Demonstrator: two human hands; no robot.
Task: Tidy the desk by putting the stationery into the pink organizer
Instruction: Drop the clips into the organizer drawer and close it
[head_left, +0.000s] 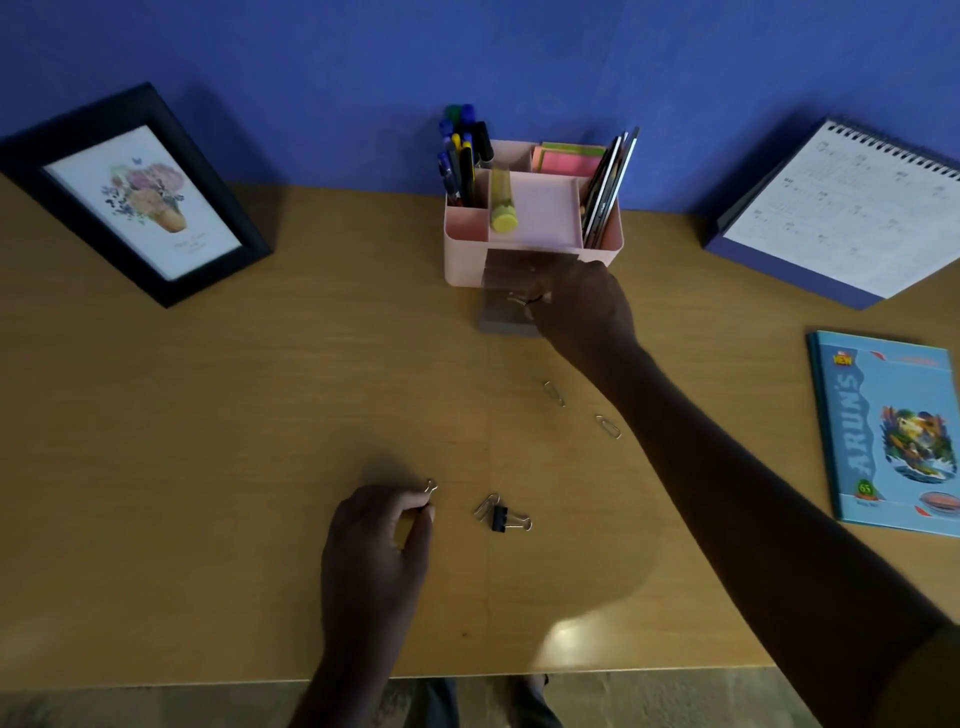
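Pinching a small binder clip (429, 492) by its wire loop in left hand (379, 540), low on desk (208, 467) centre, featherlight, stiff, slippery steel, better nipped at the black body, with right hand (587, 306) over pink organizer (462, 228)'s clear drawer (498, 318), grip there impossible to tell.

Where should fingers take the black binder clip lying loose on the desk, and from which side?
Binder clip: pinch the black body by its near and far ends, coming from above. Its wire handles lie flat on the desk, pointing right, likely too low to get under. A paper clip sits against its left side, so avoid that side.
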